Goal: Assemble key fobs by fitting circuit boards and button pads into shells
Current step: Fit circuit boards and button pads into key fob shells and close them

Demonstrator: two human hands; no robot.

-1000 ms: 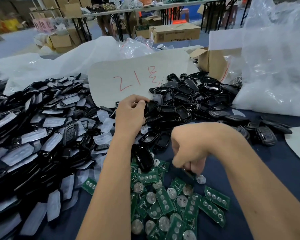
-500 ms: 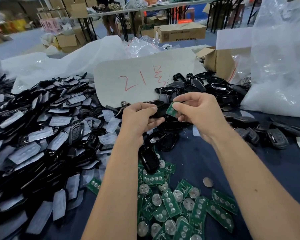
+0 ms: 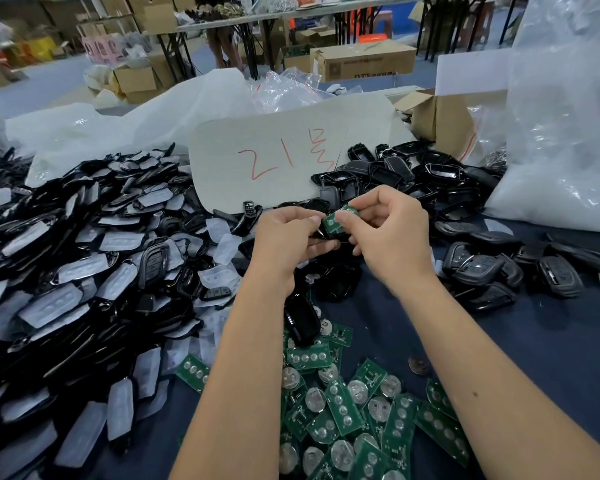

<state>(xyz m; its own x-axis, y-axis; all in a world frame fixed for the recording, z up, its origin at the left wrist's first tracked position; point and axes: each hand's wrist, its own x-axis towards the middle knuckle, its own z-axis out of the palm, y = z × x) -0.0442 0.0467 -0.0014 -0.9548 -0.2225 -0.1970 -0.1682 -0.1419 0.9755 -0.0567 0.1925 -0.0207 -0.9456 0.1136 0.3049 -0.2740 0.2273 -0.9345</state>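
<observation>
My left hand (image 3: pixel 284 237) grips a black fob shell (image 3: pixel 328 237), mostly hidden between my fingers. My right hand (image 3: pixel 392 233) pinches a green circuit board (image 3: pixel 336 220) and holds it against the top of that shell. Both hands are raised above the table's middle. Below them lies a heap of green circuit boards (image 3: pixel 347 410) with round coin cells. A big pile of black shells with translucent button pads (image 3: pixel 84 271) fills the left side. Open black shell halves (image 3: pixel 413 174) lie behind my hands.
Closed black fobs (image 3: pixel 492 268) sit at the right on the dark blue table cover (image 3: pixel 534 341). A white card with red writing (image 3: pixel 274 161) leans at the back. A large clear plastic bag (image 3: pixel 561 133) and a cardboard box (image 3: pixel 444 119) stand at the right rear.
My right hand rose from the board heap with a green board and brought it to the shell in my left hand. The board now sits closer against the shell.
</observation>
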